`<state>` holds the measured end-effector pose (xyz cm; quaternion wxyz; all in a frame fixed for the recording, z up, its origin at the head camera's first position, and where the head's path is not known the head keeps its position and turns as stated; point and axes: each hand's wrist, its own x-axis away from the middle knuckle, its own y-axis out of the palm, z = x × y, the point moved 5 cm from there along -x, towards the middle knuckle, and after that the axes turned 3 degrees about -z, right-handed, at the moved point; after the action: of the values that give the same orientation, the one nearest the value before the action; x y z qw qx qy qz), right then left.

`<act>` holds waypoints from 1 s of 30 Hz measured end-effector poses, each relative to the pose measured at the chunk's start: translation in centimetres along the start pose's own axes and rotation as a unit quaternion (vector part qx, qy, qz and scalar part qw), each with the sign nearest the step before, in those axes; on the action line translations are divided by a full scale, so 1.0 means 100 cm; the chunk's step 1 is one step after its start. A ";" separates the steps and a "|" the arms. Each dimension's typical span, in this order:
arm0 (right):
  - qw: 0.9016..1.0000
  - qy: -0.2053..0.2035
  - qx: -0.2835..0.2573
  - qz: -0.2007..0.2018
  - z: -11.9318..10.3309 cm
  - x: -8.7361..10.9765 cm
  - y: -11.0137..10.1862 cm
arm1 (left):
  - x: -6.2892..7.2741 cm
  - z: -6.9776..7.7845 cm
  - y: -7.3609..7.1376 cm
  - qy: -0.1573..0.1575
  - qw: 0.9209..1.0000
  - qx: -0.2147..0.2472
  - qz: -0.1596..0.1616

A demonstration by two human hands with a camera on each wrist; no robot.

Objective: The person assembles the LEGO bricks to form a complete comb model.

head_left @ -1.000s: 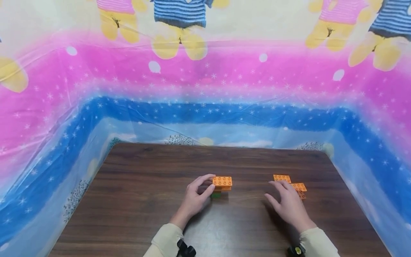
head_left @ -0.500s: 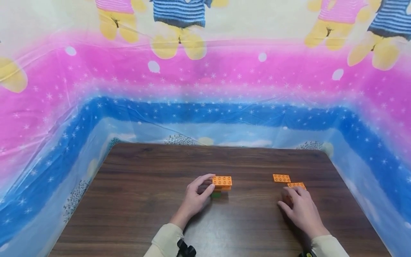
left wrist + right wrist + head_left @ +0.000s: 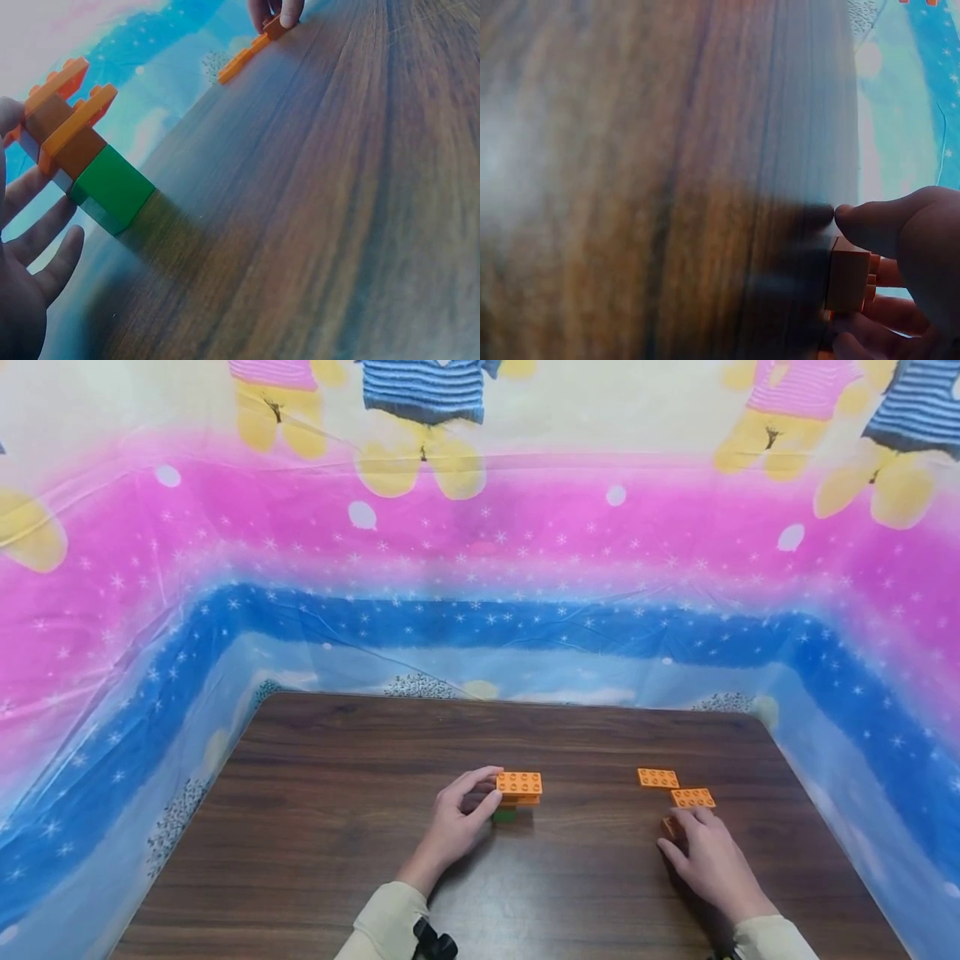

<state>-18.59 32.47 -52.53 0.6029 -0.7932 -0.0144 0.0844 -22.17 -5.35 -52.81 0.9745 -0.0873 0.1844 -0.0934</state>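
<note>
Two hands occupied: left hand (image 3: 453, 820) on the brick stack (image 3: 519, 785), right hand (image 3: 711, 858) on a small brown brick (image 3: 672, 829)

Left: thumb and index pinch the left end of the stack near its top, other fingers spread apart beside it. Right: thumb on one side of the brown brick, fingers on the other, clamped on it low at the table; studs visible from the right wrist.

Stack stands upright on the table, bottom to top: green brick (image 3: 114, 189), lower brown brick (image 3: 81, 152), lower orange plate (image 3: 79, 126), upper brown brick (image 3: 46, 115), top orange plate (image 3: 63, 84), studs up.

Just past the right fingertips: near 2x4 orange plate (image 3: 693, 797). Far 2x4 orange plate (image 3: 657, 777) sits behind it, toward the stack, corners close; can't tell if they touch. Both lie flat, studs up.

Further out: pale sleeves (image 3: 384, 920), black wrist device (image 3: 435, 941) at the left cuff, dark wood-grain table (image 3: 337, 777), printed curtain (image 3: 480, 552) around its far edge
</note>
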 end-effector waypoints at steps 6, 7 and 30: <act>1.000 -0.021 -0.012 -0.004 -0.001 0.002 0.000 | 0.000 0.001 0.000 0.001 1.000 0.001 -0.001; 1.000 -0.027 -0.012 0.000 -0.002 0.002 -0.001 | 0.000 0.001 0.000 0.001 1.000 0.001 0.000; 0.997 -0.031 -0.071 0.015 -0.017 -0.009 -0.003 | 0.000 -0.003 0.000 -0.009 1.000 0.004 -0.010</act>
<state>-19.15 30.78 -51.69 0.5432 -0.8310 -0.0278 0.1169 -22.30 -5.42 -53.07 0.9754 -0.0857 0.1747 -0.1033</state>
